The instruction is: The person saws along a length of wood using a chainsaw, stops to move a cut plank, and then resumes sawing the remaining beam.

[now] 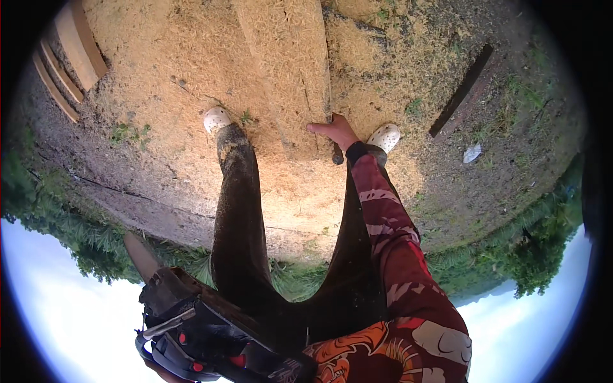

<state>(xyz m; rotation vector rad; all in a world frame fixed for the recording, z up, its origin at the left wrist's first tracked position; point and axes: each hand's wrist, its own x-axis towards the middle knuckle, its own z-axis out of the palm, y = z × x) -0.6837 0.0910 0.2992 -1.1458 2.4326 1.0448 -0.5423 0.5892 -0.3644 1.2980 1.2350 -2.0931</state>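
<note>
My right hand (pixel 338 131) reaches down between my legs, closed at the right edge of a wide wooden plank (pixel 284 70) strewn with wood shavings. Its thumb lies across the top; the other fingers are mostly hidden at the edge. Just below that hand is a small dark stub (pixel 337 154). At the lower left, beside my thigh, is a dark chainsaw (pixel 211 332) with red parts, its guide bar (pixel 142 256) pointing toward the greenery. My left hand does not show.
Shavings cover the ground (pixel 159 76) around my two white clogs (pixel 217 119). Sawn boards (pixel 82 41) lie at the far left. To the right are a dark strip of wood (pixel 461 90) and a crumpled pale scrap (pixel 472 153). Plants (pixel 523 249) rim the ground.
</note>
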